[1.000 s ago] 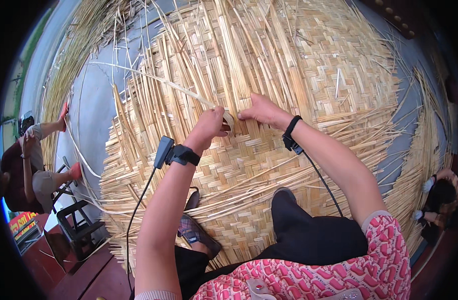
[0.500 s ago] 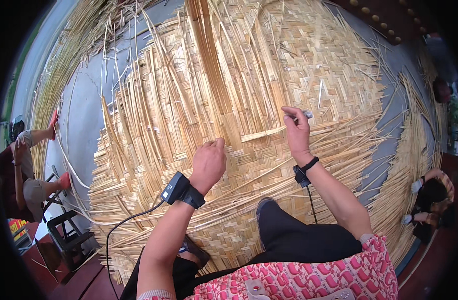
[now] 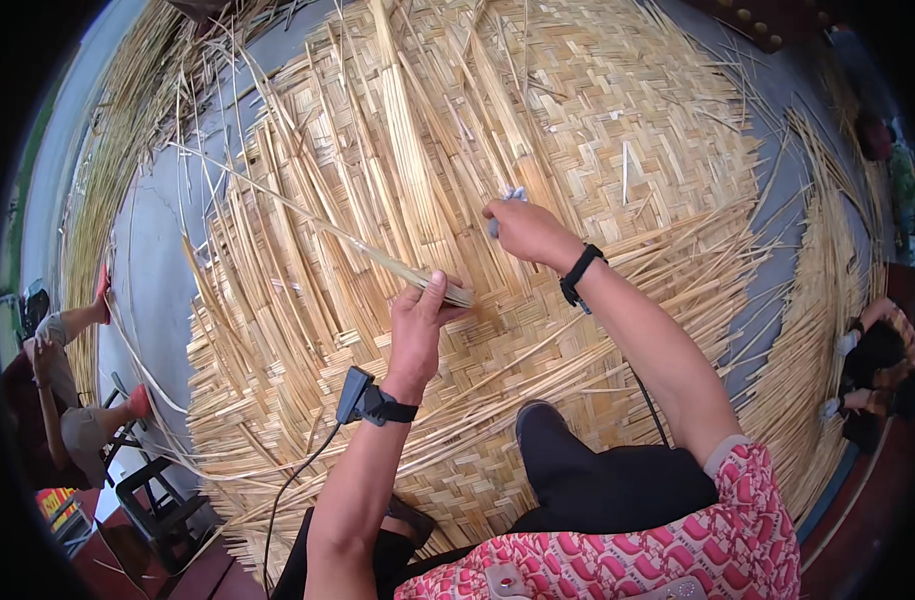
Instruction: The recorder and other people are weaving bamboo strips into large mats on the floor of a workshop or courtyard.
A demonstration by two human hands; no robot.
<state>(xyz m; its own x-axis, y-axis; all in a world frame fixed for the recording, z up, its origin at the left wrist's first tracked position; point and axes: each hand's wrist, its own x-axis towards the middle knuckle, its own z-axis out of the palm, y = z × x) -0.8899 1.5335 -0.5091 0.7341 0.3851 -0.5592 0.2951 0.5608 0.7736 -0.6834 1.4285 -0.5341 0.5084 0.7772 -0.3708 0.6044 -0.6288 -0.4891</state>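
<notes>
A large mat of woven reed strips lies before me, its loose strips pointing away on the far left side. My left hand is closed on a long reed strip, thumb on top, just above the weave. The strip slants from the far left down to my hand, with its near end past the thumb. My right hand is over the mat to the right of that end, its fingers curled. Something grey-white shows at its fingers; I cannot tell whether this is a wrapping or a held thing.
Reed bundles lie on the floor at the far left, and more reeds are spread at the right. A seated person is at the left beside a black stool. Another person bends over reeds at the right.
My left hand has risen from the mat and now holds a reed strip. My right hand has moved left and away from me, its fingers curling. The raised wide strips between them now lie lower.
</notes>
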